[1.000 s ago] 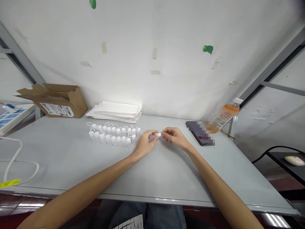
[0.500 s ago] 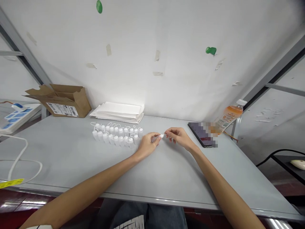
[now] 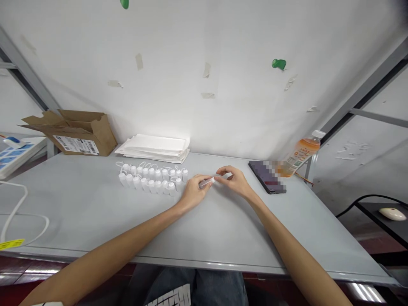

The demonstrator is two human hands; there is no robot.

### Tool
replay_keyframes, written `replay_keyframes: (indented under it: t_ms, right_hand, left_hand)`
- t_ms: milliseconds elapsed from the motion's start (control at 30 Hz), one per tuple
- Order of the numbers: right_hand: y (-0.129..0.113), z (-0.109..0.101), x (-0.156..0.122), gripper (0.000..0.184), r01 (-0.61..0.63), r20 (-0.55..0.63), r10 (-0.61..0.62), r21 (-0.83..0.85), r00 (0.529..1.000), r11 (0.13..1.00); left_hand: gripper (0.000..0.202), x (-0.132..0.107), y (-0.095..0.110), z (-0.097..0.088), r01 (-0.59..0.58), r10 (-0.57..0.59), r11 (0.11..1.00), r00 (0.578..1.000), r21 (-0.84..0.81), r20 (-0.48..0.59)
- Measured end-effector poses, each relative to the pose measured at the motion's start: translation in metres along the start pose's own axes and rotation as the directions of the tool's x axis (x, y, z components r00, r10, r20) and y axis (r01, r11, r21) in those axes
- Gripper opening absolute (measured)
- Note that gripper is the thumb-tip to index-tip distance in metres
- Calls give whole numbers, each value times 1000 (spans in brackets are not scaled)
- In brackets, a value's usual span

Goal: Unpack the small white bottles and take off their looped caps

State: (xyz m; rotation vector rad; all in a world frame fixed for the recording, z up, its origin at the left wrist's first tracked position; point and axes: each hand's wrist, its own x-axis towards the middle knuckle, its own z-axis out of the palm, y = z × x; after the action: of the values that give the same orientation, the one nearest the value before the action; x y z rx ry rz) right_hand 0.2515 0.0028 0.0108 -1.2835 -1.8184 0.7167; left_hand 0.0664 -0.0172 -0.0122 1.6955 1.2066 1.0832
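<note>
My left hand (image 3: 194,191) grips a small translucent plastic bottle (image 3: 206,182) lying sideways, while the fingertips of my right hand (image 3: 234,181) pinch its white tip. My fingers hide part of the tip. To the left of my left hand, two rows of small white plastic bottles (image 3: 149,178) with thin white loops stand on the grey table (image 3: 95,212). The nearest bottle is a little apart from my left hand.
A stack of white paper sheets (image 3: 153,148) and an open cardboard box (image 3: 76,132) stand against the white wall. On the right lie a censored phone (image 3: 264,177) and an orange drink bottle (image 3: 301,153). A white cable (image 3: 19,212) lies at the left.
My right hand has closed in on the bottle's tip, narrowing the gap between my hands. The view has shifted slightly as my head moved.
</note>
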Motion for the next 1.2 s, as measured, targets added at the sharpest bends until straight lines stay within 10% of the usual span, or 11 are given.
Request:
replay_keyframes:
  t_ms: [233,467,1200]
  right_hand:
    - [0,-7,2,33,23,-167,-37,-82,985,996]
    - [-10,-8,-2,50,-139,205,132,21,970,990]
    - [-3,1,-2,43,-446,427,271,387,862,807]
  left_hand:
    - [32,-1,0,1,20,-20,1000,1000,-22,-21]
    - [33,-2,1,2,26,-27,998,999,-56,-18]
    - [28,-2,2,1,36,-33,997,998,-63,45]
